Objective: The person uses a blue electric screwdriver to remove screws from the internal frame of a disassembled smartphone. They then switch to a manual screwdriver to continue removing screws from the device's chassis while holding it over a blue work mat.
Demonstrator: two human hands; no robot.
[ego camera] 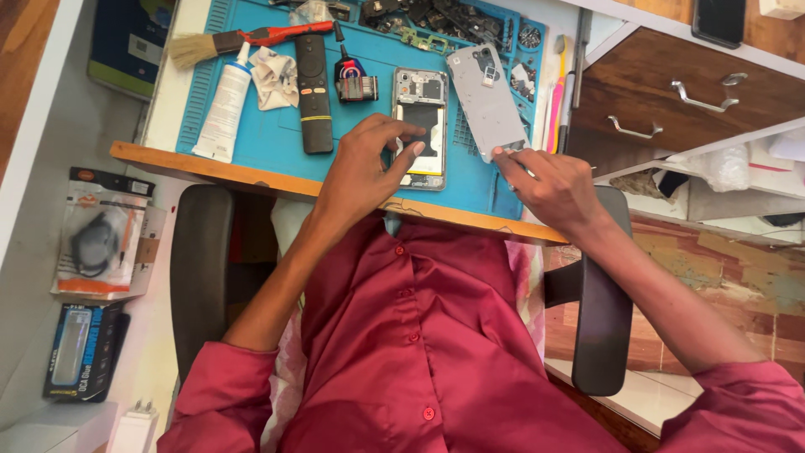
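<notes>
Person seated at a bench, red shirt [419, 335], seen from above. Left hand [362, 172] lies on the opened phone [422, 126], fingers spread and curled, fingertips [412, 149] pressing on the lower part of the exposed body over the dark battery area; it looks like it pins the phone flat so it won't slide, pressing rather than closed around anything. Right hand [549, 184] sits at 3 o'clock from the phone, fingertips pinching the bottom edge of the grey back cover [488, 101], which lies tilted on the blue work mat [268, 134] just beside the phone, inner face up, kept clear of the open body. Exactly how tight that pinch is I cannot tell, since the knuckles hide the thumb. Phone lies upright near the mat's front edge, straight ahead of the person. At 9 o'clock from the phone: small black glue bottle [345, 67], then black remote control [314, 92], crumpled cloth [275, 77], white tube [225, 105]. Brush [235, 40] with red handle at 10 o'clock. Pile of loose phone parts [436, 21] at 12 o'clock along the mat's far edge, within reach. Pink tool and tweezers [560, 92] off the mat's right edge. Wooden drawers [671, 101] at 2 o'clock. Packaged accessories [101, 235] on the floor at 8 o'clock.
</notes>
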